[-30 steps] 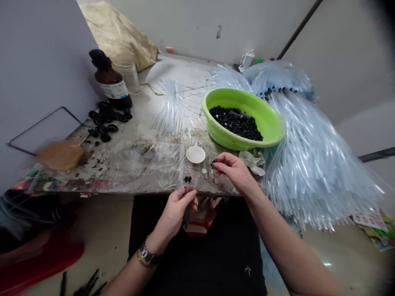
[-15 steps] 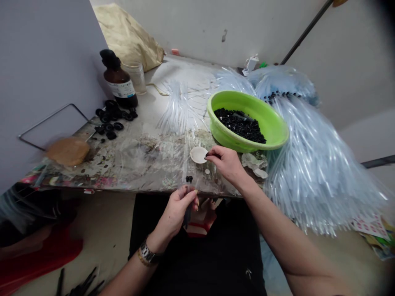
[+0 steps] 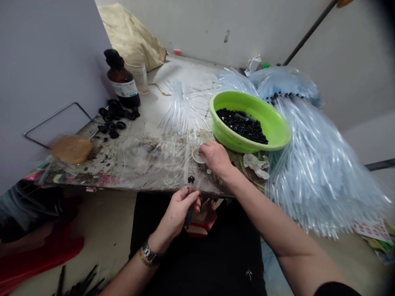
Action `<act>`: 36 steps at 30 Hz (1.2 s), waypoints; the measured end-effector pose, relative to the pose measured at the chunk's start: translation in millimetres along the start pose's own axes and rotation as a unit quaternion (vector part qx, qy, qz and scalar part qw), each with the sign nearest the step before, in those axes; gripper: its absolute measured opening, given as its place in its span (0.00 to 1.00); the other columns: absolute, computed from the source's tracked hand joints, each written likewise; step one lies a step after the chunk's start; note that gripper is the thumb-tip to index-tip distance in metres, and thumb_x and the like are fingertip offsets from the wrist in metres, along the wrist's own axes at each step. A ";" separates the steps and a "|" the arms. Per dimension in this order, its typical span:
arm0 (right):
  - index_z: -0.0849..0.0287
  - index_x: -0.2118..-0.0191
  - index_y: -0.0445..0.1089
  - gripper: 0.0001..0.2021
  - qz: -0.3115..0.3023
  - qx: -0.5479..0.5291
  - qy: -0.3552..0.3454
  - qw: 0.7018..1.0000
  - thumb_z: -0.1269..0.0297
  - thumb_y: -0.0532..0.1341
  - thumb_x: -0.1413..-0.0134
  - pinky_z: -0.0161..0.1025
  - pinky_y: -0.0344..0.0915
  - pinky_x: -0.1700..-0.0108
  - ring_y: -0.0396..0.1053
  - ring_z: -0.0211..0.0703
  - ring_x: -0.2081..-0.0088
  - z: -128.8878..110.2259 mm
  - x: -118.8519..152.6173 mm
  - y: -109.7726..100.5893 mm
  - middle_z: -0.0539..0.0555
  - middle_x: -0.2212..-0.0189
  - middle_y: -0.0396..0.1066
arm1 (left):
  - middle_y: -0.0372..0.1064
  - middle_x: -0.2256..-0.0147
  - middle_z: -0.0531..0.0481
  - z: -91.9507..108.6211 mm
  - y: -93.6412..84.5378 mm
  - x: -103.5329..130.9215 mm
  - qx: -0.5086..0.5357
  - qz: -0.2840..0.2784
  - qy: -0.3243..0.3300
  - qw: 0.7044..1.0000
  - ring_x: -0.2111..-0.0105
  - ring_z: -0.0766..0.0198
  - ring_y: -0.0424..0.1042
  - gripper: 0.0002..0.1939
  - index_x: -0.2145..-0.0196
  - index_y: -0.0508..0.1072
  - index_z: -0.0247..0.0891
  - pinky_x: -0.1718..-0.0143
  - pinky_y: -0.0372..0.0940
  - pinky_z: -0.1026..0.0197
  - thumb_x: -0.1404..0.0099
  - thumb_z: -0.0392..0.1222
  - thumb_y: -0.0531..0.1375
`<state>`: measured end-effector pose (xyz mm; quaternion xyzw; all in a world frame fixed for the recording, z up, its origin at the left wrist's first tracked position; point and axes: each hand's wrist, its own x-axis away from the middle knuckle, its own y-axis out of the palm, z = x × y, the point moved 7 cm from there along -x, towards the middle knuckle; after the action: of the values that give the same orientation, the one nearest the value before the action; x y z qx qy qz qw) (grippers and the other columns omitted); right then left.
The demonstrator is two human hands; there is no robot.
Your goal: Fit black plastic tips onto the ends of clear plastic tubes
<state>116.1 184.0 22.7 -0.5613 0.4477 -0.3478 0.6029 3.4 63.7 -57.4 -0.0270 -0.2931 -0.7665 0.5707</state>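
OK, head view: L hand (image 3: 177, 209) has thumb + fingers pinched round a few black-headed pieces (image 3: 191, 179), held at table edge in front of the lap. Heads poke up past the fingertips, prob to keep them clear of the grip; a dark length hangs below. R hand (image 3: 214, 158) is over the white dish (image 3: 195, 155), fingertips down inside the rim; can't tell if they pinch anything, hand blocks it. Dish sits just beyond L hand, prob for short travel.

Green bowl (image 3: 277, 119) w/ loose black bits (image 3: 242, 127) stands behind R hand, likely for easy reach; its walls keep the bits together. Big clear tube bundle (image 3: 311, 164) hangs off table R side, seemingly bc too long to lie flat. Bottle (image 3: 123, 84) + black rings (image 3: 114, 117) at far L, well apart from hands.
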 end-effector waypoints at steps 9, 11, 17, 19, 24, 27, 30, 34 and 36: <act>0.61 0.68 0.73 0.06 -0.027 -0.017 -0.001 0.999 0.68 0.59 0.44 0.39 0.56 0.62 0.66 0.46 0.63 -0.7 3.3 -2.8 0.57 0.68 0.73 | 0.67 0.77 0.55 -3.2 -1.5 -1.1 0.004 0.004 0.002 1.000 0.78 0.72 0.65 0.09 0.69 0.69 0.34 0.74 0.60 0.69 0.39 0.44 0.62; 0.60 0.70 0.73 0.06 0.000 -0.069 0.008 0.998 0.68 0.59 0.45 0.38 0.56 0.62 0.66 0.44 0.64 3.6 6.0 -9.6 0.55 0.69 0.73 | 0.67 0.77 0.55 -2.5 -0.5 -1.2 0.007 0.005 0.001 1.000 0.78 0.72 0.65 0.09 0.69 0.69 0.34 0.74 0.60 0.69 0.40 0.43 0.62; 0.59 0.75 0.68 0.06 0.088 -0.355 0.072 0.928 0.69 0.61 0.48 0.34 0.57 0.66 0.64 0.38 0.71 15.2 35.1 -32.3 0.48 0.76 0.68 | 0.67 0.77 0.55 2.5 1.3 -1.0 0.023 0.015 -0.005 1.000 0.78 0.72 0.65 0.09 0.69 0.70 0.35 0.74 0.61 0.69 0.41 0.43 0.63; 0.59 0.75 0.68 0.05 0.082 -0.411 0.094 0.903 0.68 0.62 0.49 0.34 0.58 0.66 0.64 0.37 0.71 14.4 49.3 -33.2 0.47 0.76 0.68 | 0.67 0.77 0.55 5.1 2.7 -0.4 0.021 0.016 -0.001 1.000 0.78 0.72 0.64 0.09 0.70 0.70 0.35 0.74 0.61 0.68 0.42 0.43 0.63; 0.59 0.75 0.68 0.05 0.058 -0.464 0.145 0.872 0.67 0.62 0.51 0.35 0.58 0.66 0.64 0.38 0.71 10.5 78.4 -30.6 0.48 0.76 0.68 | 0.65 0.79 0.56 10.3 8.8 1.8 -0.004 0.013 0.009 1.000 0.81 0.73 0.62 0.10 0.71 0.69 0.35 0.77 0.58 0.69 0.41 0.45 0.63; 0.59 0.75 0.67 0.05 0.057 -0.482 0.162 0.859 0.67 0.63 0.52 0.35 0.59 0.66 0.64 0.38 0.71 9.7 87.8 -29.0 0.48 0.76 0.68 | 0.63 0.80 0.57 11.1 10.9 2.3 -0.013 0.015 0.010 1.000 0.82 0.73 0.60 0.11 0.68 0.70 0.35 0.79 0.56 0.69 0.41 0.47 0.62; 0.59 0.75 0.67 0.04 0.059 -0.501 0.170 0.847 0.68 0.63 0.53 0.35 0.59 0.66 0.64 0.38 0.71 10.3 93.3 -25.6 0.48 0.76 0.68 | 0.63 0.80 0.58 10.8 11.6 2.4 -0.024 0.013 0.014 1.000 0.82 0.73 0.60 0.12 0.66 0.71 0.36 0.80 0.55 0.69 0.41 0.47 0.62; 0.59 0.75 0.68 0.04 0.053 -0.512 0.176 0.839 0.68 0.62 0.53 0.34 0.59 0.66 0.64 0.37 0.71 11.4 98.2 -18.9 0.48 0.76 0.68 | 0.63 0.81 0.58 9.7 13.1 2.7 -0.036 0.002 0.022 0.999 0.82 0.73 0.59 0.10 0.68 0.70 0.36 0.79 0.55 0.69 0.41 0.46 0.62; 0.59 0.75 0.68 0.04 0.048 -0.511 0.177 0.840 0.67 0.62 0.53 0.34 0.59 0.65 0.64 0.37 0.71 11.6 99.9 -16.7 0.48 0.75 0.68 | 0.62 0.81 0.58 8.4 13.2 2.8 -0.038 0.002 0.019 0.999 0.82 0.73 0.59 0.10 0.69 0.69 0.36 0.79 0.55 0.69 0.41 0.46 0.62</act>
<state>164.0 94.0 23.9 -0.6961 0.6877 -0.1336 0.1570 11.7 62.9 -43.9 -0.0345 -0.2528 -0.7766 0.5760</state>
